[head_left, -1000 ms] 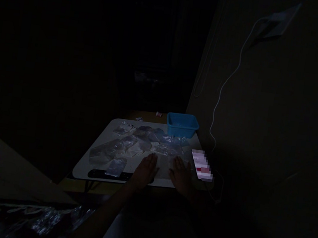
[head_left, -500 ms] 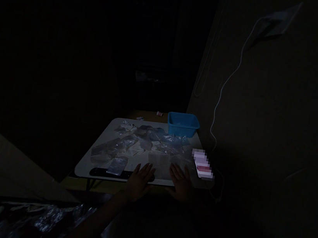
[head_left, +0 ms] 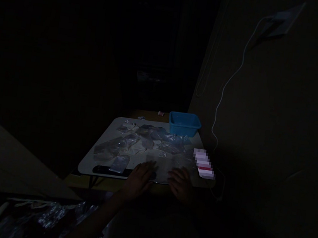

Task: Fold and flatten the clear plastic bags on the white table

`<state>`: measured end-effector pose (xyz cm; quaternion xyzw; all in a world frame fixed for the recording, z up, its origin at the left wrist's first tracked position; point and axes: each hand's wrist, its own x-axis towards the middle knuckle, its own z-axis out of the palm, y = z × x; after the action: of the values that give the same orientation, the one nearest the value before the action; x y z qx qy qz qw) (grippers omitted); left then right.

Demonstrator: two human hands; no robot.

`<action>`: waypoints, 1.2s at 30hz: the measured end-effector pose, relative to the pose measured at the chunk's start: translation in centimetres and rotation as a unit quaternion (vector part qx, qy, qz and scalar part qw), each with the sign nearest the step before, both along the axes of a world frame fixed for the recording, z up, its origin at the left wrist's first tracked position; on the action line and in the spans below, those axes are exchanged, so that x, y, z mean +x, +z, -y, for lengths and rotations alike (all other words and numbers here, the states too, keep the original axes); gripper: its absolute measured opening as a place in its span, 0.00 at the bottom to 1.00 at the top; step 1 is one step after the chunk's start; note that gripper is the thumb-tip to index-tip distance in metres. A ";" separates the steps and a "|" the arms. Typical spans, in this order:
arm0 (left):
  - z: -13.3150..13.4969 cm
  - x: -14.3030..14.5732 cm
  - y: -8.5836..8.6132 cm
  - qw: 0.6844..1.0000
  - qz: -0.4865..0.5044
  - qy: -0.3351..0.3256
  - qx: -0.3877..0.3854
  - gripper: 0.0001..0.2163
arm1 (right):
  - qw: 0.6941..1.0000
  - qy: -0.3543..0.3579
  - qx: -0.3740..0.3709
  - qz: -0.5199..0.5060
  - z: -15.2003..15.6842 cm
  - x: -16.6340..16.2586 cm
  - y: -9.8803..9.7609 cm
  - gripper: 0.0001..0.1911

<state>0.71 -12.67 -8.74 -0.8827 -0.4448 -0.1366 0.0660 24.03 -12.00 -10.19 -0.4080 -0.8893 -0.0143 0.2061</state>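
In dim light, my left hand (head_left: 139, 179) lies palm down at the front edge of a small white table (head_left: 88, 167). Its fingers are loosely bent and apart, over the right part of a dark slot in the tabletop. My right hand (head_left: 181, 185) rests a short way to the right, fingers spread and a little curled. Between and under both hands is a flat clear plastic bag (head_left: 163, 169); neither hand visibly grips it. More crumpled clear plastic bags (head_left: 148, 133) cover the middle and back of the table. A small bag (head_left: 120, 164) lies across the dark slot.
A blue plastic basin (head_left: 183, 129) stands at the back right corner. A lit phone (head_left: 203, 163), its screen blurred, lies at the right edge. A white cable (head_left: 224, 89) hangs from a wall outlet (head_left: 283, 24). Shiny plastic (head_left: 52, 214) is heaped on the lower left.
My fingers have bent from nearly straight to slightly curled, and both hands have drawn a little closer to the front edge. The view has shifted slightly.
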 end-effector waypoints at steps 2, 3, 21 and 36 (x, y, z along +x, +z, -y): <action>0.1 1.3 0.2 1.000 0.002 -0.030 0.002 0.25 | 1.000 0.000 0.006 -0.023 0.0 -0.4 0.0 0.12; 0.2 2.0 0.1 0.999 0.003 -0.044 0.003 0.24 | 0.999 0.000 0.007 -0.032 0.0 -0.5 0.0 0.12; -0.8 2.4 -1.2 0.999 0.050 0.004 -0.001 0.17 | 0.994 0.033 0.002 -0.106 -0.8 -1.5 1.0 0.07; -3.7 2.6 2.3 0.906 0.373 0.027 -0.197 0.12 | 0.924 -0.042 -0.206 -0.319 -4.4 1.7 1.3 0.27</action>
<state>3.33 -8.93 -6.46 -0.7498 -0.4787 -0.3635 -0.2767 25.77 -7.63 -8.88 -0.4614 -0.7419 0.2914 0.3895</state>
